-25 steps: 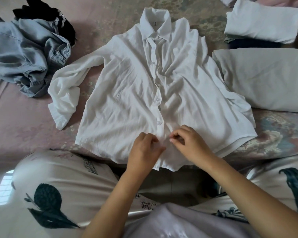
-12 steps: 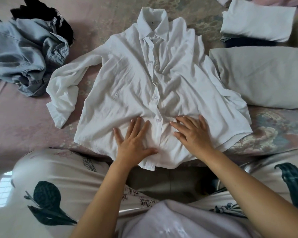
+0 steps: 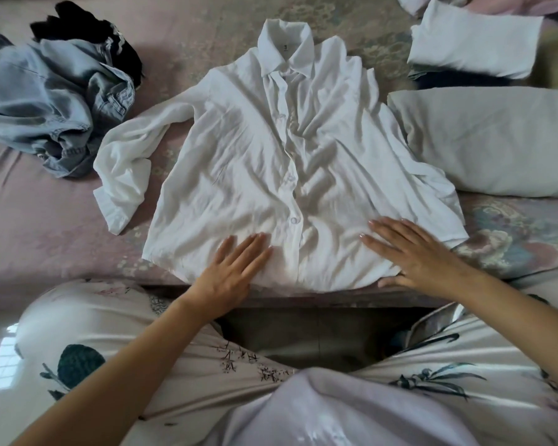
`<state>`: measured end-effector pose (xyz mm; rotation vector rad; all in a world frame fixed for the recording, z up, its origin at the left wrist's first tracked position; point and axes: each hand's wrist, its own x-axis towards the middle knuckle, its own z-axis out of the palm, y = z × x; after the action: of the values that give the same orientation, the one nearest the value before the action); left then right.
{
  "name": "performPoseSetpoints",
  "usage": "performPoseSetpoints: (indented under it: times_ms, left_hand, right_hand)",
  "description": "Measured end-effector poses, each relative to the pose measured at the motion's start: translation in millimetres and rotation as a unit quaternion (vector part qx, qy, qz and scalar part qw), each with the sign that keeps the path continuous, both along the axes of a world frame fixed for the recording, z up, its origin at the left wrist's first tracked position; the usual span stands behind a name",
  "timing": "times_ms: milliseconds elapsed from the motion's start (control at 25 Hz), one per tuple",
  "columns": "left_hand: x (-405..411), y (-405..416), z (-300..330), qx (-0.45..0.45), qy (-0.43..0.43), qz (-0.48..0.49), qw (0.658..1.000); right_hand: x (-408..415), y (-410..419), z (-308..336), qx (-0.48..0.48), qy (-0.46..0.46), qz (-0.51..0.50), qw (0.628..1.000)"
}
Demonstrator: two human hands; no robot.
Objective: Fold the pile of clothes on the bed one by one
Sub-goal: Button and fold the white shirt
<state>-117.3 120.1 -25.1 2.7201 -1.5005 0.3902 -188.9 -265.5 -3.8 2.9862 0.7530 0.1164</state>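
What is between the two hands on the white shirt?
In the head view, the shirt's button strip runs between the left hand and right hand.

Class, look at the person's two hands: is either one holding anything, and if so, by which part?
Nothing is held. The left hand and right hand lie flat, fingers straight, pressing on the white shirt near its hem.

Shirt (image 3: 255, 162) between pile (image 3: 45, 101) and pillow (image 3: 496, 140)
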Motion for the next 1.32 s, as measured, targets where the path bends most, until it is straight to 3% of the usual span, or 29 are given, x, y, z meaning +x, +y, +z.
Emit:
performPoseSetpoints:
  times_ms: [120, 240, 320, 400, 520, 600, 720, 840, 960, 1040, 1160, 1240, 1320]
  left_hand:
    - [3, 25, 0, 0.055, -0.021, -0.039, 0.998]
    - [6, 36, 1, 0.083, -0.036, -0.046, 0.995]
    - [9, 37, 0, 0.025, -0.008, -0.056, 0.998]
    - [7, 34, 6, -0.067, 0.046, -0.040, 0.996]
    - [8, 24, 24, -0.196, 0.179, 0.065, 0.962]
    - [11, 17, 35, -0.229, 0.225, 0.117, 0.940]
    - [16, 13, 41, -0.226, 0.225, 0.117, 0.941]
    - [17, 16, 41, -0.239, 0.252, 0.132, 0.928]
    - [15, 17, 43, -0.264, 0.200, 0.156, 0.931]
    - [9, 13, 50, -0.270, 0.139, 0.130, 0.944]
    - [7, 16, 46, -0.133, 0.024, -0.057, 0.989]
    - [10, 24, 36, -0.050, 0.000, -0.137, 0.989]
    - [6, 29, 24, -0.028, -0.029, -0.167, 0.985]
  right_hand:
    - [2, -3, -3, 0.046, 0.011, -0.003, 0.999]
    - [7, -10, 3, -0.007, 0.013, 0.042, 0.999]
    - [10, -12, 8, 0.007, 0.028, 0.053, 0.998]
    - [10, -5, 10, 0.080, 0.040, 0.016, 0.996]
    - [22, 6, 17, 0.200, 0.049, -0.048, 0.977]
    - [23, 10, 18, 0.157, -0.002, -0.003, 0.988]
    - [11, 17, 3, 0.043, -0.038, 0.111, 0.992]
    - [2, 21, -4, -0.021, -0.090, 0.140, 0.986]
    - [1, 19, 0, -0.024, -0.157, 0.146, 0.976]
    - [-8, 21, -6, -0.057, -0.145, 0.165, 0.974]
    - [-11, 26, -9, -0.061, -0.143, 0.183, 0.971]
    - [-1, 31, -2, 0.005, -0.158, 0.173, 0.972]
    - [8, 38, 9, 0.062, -0.161, 0.156, 0.973]
